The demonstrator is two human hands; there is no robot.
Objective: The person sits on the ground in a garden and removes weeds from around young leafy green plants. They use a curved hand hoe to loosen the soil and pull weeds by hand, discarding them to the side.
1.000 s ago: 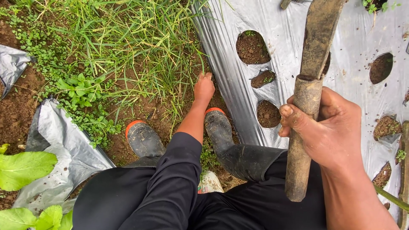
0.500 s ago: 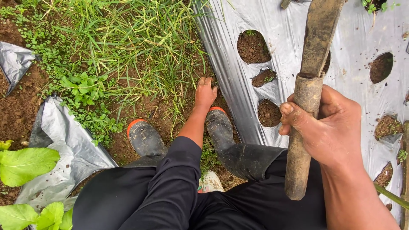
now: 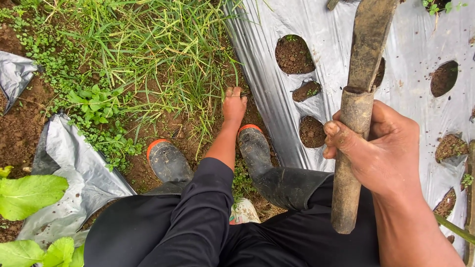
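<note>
Your left hand [image 3: 234, 105] at frame centre has its fingers pinched on grass [image 3: 163, 54] beside the plastic mulch [image 3: 267, 94]. Your right hand [image 3: 383, 148] is wrapped around a hoe handle [image 3: 349, 163], lower right. Most grass looks unpulled, so weeding seems barely begun.

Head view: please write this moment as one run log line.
left hand: grips grass by sheet | right hand: holds tool upright | boots: on soil

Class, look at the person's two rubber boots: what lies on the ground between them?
In the head view, between the left boot and the right boot lies bare brown soil with thin grass blades; the person's left forearm crosses above it.
</note>
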